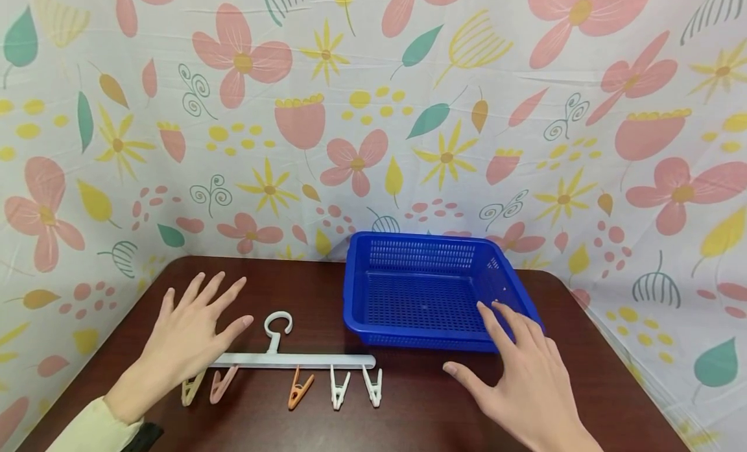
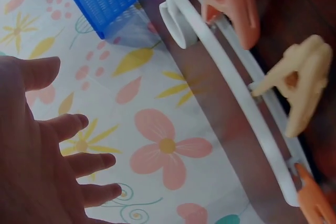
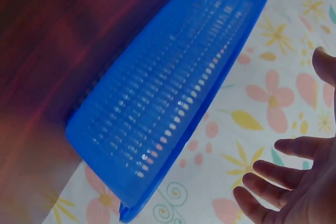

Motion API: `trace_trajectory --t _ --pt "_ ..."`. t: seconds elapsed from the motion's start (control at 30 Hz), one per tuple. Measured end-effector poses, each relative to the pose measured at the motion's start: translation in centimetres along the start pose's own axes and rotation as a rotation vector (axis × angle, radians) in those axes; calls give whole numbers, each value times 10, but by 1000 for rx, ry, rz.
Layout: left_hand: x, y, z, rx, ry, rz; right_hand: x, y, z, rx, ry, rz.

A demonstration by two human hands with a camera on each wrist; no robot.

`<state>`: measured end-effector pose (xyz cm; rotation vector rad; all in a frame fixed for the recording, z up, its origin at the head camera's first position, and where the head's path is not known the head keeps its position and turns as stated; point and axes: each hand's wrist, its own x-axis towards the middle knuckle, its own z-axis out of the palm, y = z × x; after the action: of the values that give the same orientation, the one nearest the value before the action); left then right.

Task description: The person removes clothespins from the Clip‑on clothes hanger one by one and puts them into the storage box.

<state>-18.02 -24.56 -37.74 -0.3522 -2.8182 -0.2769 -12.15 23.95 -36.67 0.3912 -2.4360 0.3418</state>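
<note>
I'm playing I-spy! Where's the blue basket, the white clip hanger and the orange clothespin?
Blue plastic basket (image 1: 423, 299): head view, on its bare mesh floor.
White clip hanger (image 1: 300, 360): head view, on its long bar.
Orange clothespin (image 1: 297, 397): head view, on its lower body.

A white hanger (image 1: 315, 360) (orange, pink, yellow and white clips (image 1: 299, 397) along it) lies just beside the left hand (image 1: 187, 332). The blue perforated basket (image 1: 420, 333) sits upright near the right hand (image 1: 525, 377).

on the table (image 1: 432, 400), the hanger (image 1: 297, 360) lies left of the basket (image 1: 421, 333).
</note>
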Motion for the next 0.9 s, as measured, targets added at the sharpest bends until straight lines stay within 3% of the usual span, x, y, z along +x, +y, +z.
trace_trajectory --t 0.3,0.53,0.9 --pt "-5 -13 8 -47 -54 54 -15 -13 9 29 -32 15" --pt "-6 -23 8 -96 -119 104 -23 -20 22 109 -78 30" --pt "-4 -41 13 -132 -159 242 -29 -30 41 202 -308 131"
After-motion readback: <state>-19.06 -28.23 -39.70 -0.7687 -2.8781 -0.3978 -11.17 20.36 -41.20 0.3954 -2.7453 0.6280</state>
